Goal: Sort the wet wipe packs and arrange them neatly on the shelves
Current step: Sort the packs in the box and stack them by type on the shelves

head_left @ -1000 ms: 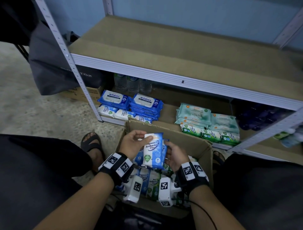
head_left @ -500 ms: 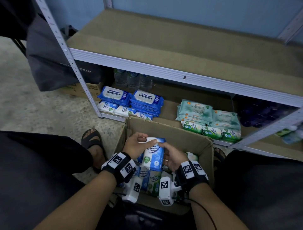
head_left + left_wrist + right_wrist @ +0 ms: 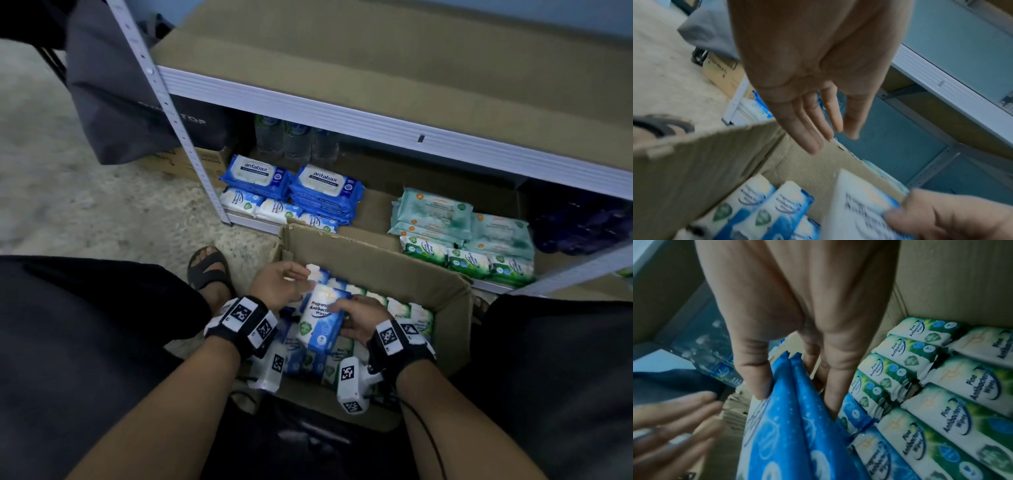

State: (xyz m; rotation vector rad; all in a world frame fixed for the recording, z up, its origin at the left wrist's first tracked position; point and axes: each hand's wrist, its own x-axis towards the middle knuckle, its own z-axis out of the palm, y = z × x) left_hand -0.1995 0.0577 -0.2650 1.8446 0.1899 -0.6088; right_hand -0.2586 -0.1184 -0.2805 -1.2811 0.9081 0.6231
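Note:
An open cardboard box [image 3: 376,260] on the floor holds rows of blue-white wipe packs [image 3: 764,204] and green pine wipe packs [image 3: 941,402]. My right hand [image 3: 359,318] grips two blue-white packs [image 3: 322,318] together just above the box, thumb on one face and fingers behind [image 3: 795,392]. My left hand [image 3: 298,277] hovers open over the box's far left corner, fingers straight and holding nothing [image 3: 826,128]. On the bottom shelf lie blue antabax packs [image 3: 325,181], small blue-white packs [image 3: 246,202], teal packs [image 3: 435,212] and green packs [image 3: 466,263].
Water bottles [image 3: 294,140] stand at the back of the bottom shelf, and dark purple items [image 3: 582,229] at its right. A grey bag [image 3: 126,102] hangs beside the shelf upright [image 3: 181,137]. The upper shelf board [image 3: 411,68] is bare. My sandalled foot [image 3: 209,267] is left of the box.
My left hand has let go of the blue-white packs and opened. The right hand has lowered the packs toward the box and tilted them.

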